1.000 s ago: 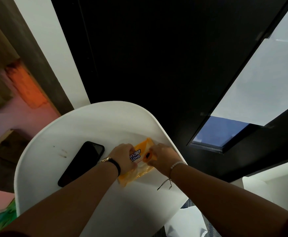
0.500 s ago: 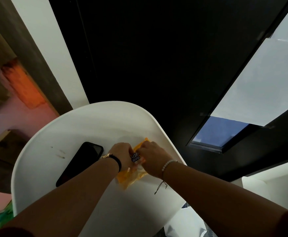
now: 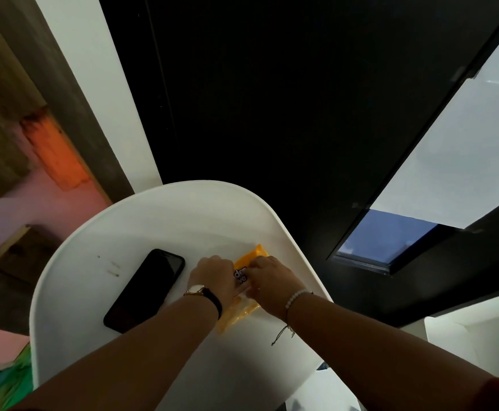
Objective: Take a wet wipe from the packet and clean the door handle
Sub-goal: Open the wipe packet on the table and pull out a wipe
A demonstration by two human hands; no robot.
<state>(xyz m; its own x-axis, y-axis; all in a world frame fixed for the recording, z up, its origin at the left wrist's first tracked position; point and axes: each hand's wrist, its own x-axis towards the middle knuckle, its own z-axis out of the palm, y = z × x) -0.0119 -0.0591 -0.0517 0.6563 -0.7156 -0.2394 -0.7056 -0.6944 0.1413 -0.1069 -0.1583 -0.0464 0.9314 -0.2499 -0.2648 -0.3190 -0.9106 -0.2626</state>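
Note:
An orange wet wipe packet [image 3: 248,258] lies on the white round table [image 3: 153,221], its label partly covered. My left hand [image 3: 214,277], with a watch on the wrist, presses down on the packet's left side. My right hand [image 3: 272,281], with a bead bracelet, grips the packet's top at the middle, fingers pinched at the flap. No wipe shows outside the packet. The door handle is not in view.
A black phone [image 3: 146,289] lies face up on the table, left of my hands. A dark door or panel [image 3: 272,99] fills the view behind the table. A window [image 3: 464,161] is at the right, a white wall strip [image 3: 94,93] at the left.
My right hand has slid left from the packet's right end to its middle, beside my left hand. The packet has stayed in place on the table.

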